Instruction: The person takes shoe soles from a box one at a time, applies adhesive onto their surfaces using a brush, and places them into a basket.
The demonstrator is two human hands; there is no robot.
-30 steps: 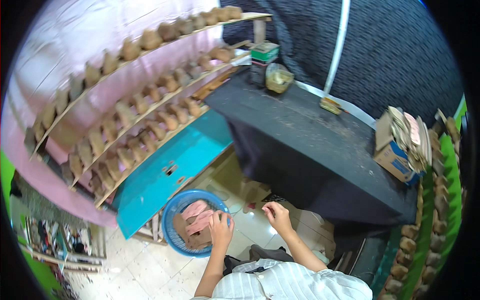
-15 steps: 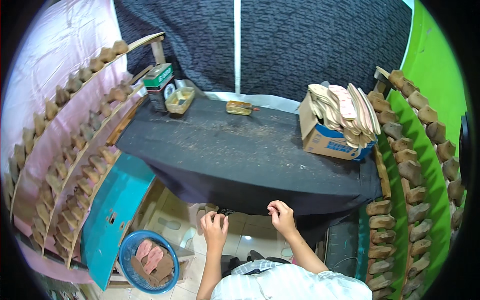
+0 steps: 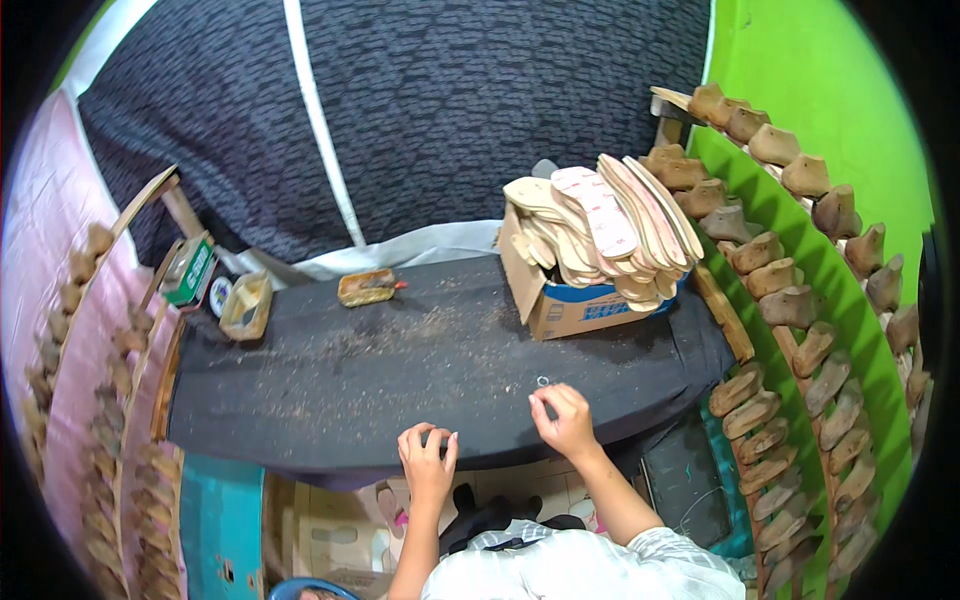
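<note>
Pale, flat, sole-shaped pieces (image 3: 605, 222) overfilling the brown-and-blue cardboard box (image 3: 572, 313) on the black cloth-covered table (image 3: 300, 410) could be spilled if bumped by the curled right hand (image 3: 566, 422), whose hold cannot be told, the left hand's (image 3: 428, 464) fingers being apart.

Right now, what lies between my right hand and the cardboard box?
Between your right hand and the box, the head view shows a small pale ring on black cloth.

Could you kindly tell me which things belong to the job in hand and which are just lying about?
Likely in use, nearest the left hand and right hand:
black-covered table
small ring
insoles
cardboard box

Likely lying about:
open tub
shallow tray
green-topped can
wooden shoe lasts
</note>
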